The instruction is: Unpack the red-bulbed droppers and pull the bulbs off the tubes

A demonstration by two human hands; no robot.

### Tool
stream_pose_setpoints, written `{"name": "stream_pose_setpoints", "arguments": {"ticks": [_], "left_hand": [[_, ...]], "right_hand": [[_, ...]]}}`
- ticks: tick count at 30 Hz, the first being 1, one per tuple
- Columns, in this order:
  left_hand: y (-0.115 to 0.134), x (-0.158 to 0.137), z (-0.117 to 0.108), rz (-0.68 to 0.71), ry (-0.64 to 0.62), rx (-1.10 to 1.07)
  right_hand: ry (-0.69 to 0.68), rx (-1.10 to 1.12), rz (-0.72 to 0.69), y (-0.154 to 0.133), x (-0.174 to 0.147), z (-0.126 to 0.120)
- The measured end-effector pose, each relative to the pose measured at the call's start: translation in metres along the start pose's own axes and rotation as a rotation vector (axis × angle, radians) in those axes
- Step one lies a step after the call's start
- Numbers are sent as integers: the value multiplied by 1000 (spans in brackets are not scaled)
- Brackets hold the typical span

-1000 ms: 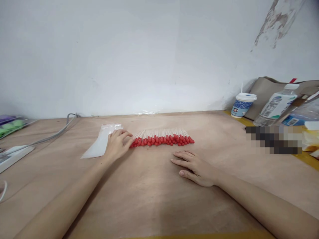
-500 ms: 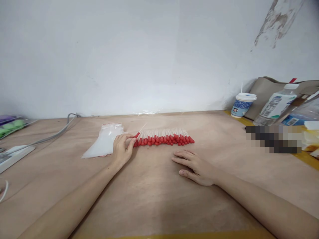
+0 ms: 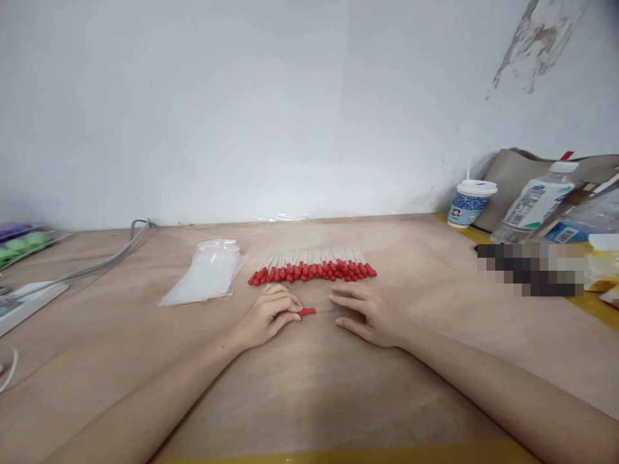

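Near the middle of the brown-covered table, my left hand (image 3: 271, 316) pinches a small red piece (image 3: 307, 311) between thumb and fingertips. It looks like the red end of a stick; any white part is hidden by the hand. My right hand (image 3: 370, 316) is just to the right, resting with fingers apart and holding nothing. Beyond both hands lies a row of red-ended sticks (image 3: 314, 270), side by side, their thin whitish shafts pointing at the wall. A stack of clear zip bags (image 3: 206, 274) lies left of the row.
At the far right stand a lidded paper cup (image 3: 467, 205), a plastic bottle (image 3: 539, 203) and a beige bag (image 3: 500, 180). A grey cable (image 3: 111, 258) runs to a white power strip (image 3: 36, 303) on the left. Packed green and purple items (image 3: 24, 243) lie behind it.
My left hand has come from the row's left end toward me and to the right, bringing the red piece. My right hand has shifted slightly left and away from me.
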State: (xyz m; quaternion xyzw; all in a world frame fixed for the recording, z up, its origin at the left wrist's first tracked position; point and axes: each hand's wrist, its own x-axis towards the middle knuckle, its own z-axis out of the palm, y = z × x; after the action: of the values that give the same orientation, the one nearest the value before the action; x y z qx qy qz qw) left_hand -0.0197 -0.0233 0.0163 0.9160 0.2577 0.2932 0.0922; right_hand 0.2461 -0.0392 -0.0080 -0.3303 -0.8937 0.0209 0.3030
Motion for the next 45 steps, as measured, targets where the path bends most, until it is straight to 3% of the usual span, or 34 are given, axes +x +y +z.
{"name": "stream_pose_setpoints", "arguments": {"ticks": [7,17,24,33,41,45], "left_hand": [[-1,2,4,25,10,-34],[18,14,28,-123,-18,-16],[14,14,31,-40,53,34],[10,13,35,33,77,106],[20,14,27,28,-18,83],[23,13,24,17,-64,69]], "right_hand": [[-32,59,-35,-5,18,8],[40,154,-70,-2,15,18],[5,175,-24,-3,15,21],[64,92,-101,-6,15,22],[159,27,-220,-6,13,23],[97,20,-225,-10,13,18]]}}
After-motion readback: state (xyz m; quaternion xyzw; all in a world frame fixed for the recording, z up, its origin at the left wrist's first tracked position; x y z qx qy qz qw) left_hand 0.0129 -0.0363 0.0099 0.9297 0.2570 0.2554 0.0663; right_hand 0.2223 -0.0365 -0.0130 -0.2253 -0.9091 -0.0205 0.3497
